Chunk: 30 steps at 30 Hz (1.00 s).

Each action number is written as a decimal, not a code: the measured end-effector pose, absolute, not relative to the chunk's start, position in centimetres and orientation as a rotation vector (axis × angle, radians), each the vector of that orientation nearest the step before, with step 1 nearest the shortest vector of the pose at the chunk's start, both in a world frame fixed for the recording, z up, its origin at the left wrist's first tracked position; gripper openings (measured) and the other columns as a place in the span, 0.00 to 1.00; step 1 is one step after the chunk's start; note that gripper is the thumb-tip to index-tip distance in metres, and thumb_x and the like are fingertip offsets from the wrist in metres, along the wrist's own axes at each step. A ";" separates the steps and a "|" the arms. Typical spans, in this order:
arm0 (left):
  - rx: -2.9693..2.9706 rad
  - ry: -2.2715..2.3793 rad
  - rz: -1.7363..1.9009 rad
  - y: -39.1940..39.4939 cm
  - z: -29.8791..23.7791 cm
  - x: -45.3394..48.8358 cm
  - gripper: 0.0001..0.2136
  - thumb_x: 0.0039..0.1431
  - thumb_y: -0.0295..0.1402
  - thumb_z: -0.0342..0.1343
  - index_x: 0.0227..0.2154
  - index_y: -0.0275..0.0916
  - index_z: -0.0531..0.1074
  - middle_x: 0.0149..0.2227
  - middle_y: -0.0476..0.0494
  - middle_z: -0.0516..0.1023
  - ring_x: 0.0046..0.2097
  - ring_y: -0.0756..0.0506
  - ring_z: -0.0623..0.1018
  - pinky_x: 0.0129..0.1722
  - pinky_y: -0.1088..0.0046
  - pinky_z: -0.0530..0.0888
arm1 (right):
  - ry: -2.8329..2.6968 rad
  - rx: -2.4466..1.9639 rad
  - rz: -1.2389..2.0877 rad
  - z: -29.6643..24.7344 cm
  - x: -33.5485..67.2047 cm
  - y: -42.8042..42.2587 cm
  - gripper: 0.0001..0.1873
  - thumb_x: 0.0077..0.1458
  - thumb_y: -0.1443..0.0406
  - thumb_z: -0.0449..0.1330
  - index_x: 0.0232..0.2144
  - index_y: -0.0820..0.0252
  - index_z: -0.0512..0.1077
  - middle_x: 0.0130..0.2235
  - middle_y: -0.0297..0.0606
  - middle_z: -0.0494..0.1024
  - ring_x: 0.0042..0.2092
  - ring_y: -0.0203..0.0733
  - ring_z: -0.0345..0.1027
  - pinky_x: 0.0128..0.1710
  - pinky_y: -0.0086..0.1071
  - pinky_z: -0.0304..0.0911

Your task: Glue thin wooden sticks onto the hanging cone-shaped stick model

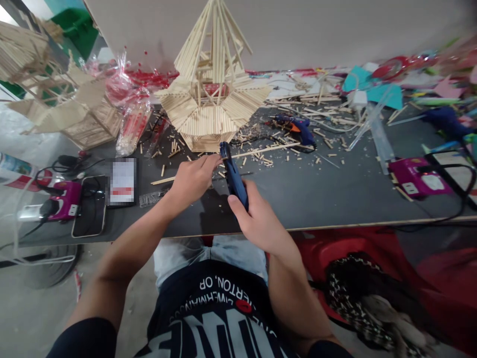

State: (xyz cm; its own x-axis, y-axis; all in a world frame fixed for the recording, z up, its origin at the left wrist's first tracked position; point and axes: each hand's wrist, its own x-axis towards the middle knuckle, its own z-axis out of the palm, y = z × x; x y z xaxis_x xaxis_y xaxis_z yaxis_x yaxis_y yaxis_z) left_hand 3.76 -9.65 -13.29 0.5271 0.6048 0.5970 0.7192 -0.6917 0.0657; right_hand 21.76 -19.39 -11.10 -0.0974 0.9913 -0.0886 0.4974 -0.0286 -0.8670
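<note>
My right hand [257, 219] is wrapped round a blue glue gun [231, 171], its nozzle pointing up and away from me. My left hand [194, 179] is closed in a pinch right at the gun's tip; what it holds is too small to make out. Both hands hover over the dark table [335, 199], just in front of a tall model built of wooden sticks [212, 99]. Loose stick pieces [261, 149] lie scattered around the model's base.
A second blue glue gun [298, 128] lies to the right of the model. At left are a phone [89, 205], a purple device [65, 200] with cables and more stick structures [74, 114]. Another purple device [417, 179] sits at right. Plastic bags and craft scraps crowd the back.
</note>
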 end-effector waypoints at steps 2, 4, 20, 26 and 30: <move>-2.567 -1.109 -0.908 -9.6 -13.3 3.7 0.15 0.76 0.30 0.40 0.45 0.34 0.74 0.35 0.43 0.84 0.34 0.49 0.82 0.27 0.77 0.67 | -1.659 -1.563 1.052 -11.1 21.8 -19.4 0.21 0.66 0.55 0.51 0.56 0.61 0.62 0.51 0.51 0.75 0.53 0.54 0.71 0.54 0.52 0.67; -2.567 -1.100 -0.902 -9.5 -13.3 3.7 0.15 0.76 0.30 0.41 0.45 0.34 0.74 0.35 0.44 0.84 0.33 0.49 0.82 0.27 0.76 0.67 | -1.659 -1.554 1.050 -11.1 21.8 -19.4 0.22 0.65 0.55 0.51 0.56 0.61 0.62 0.50 0.51 0.75 0.51 0.53 0.72 0.53 0.51 0.67; -2.643 -1.188 -0.864 -9.3 -13.7 3.6 0.16 0.75 0.30 0.41 0.48 0.33 0.74 0.37 0.39 0.84 0.36 0.47 0.84 0.30 0.76 0.72 | -1.505 -1.663 1.004 -12.7 21.1 -19.1 0.18 0.61 0.57 0.54 0.49 0.60 0.71 0.43 0.45 0.80 0.43 0.49 0.73 0.45 0.41 0.65; -2.670 -1.217 -0.864 -9.1 -13.9 3.5 0.15 0.74 0.29 0.41 0.47 0.32 0.75 0.39 0.37 0.84 0.38 0.45 0.84 0.33 0.74 0.75 | -1.526 -1.715 0.966 -13.1 20.5 -19.1 0.18 0.63 0.53 0.52 0.41 0.59 0.74 0.31 0.40 0.78 0.34 0.46 0.71 0.37 0.36 0.60; -2.637 -1.237 -0.844 -9.2 -13.9 3.6 0.14 0.73 0.29 0.43 0.46 0.33 0.75 0.38 0.36 0.84 0.37 0.45 0.84 0.32 0.74 0.75 | -1.602 -1.751 0.865 -13.0 20.6 -19.3 0.22 0.65 0.49 0.49 0.34 0.58 0.73 0.30 0.42 0.77 0.35 0.47 0.70 0.36 0.36 0.56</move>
State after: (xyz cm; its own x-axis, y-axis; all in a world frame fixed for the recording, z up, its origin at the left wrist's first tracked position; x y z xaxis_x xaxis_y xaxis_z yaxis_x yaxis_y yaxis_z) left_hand 3.62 -9.18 -13.90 0.5137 0.6769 0.5272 0.7375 -0.6624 0.1318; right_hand 20.57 -19.30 -13.01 0.0564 0.9963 -0.0653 0.6008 -0.0861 -0.7947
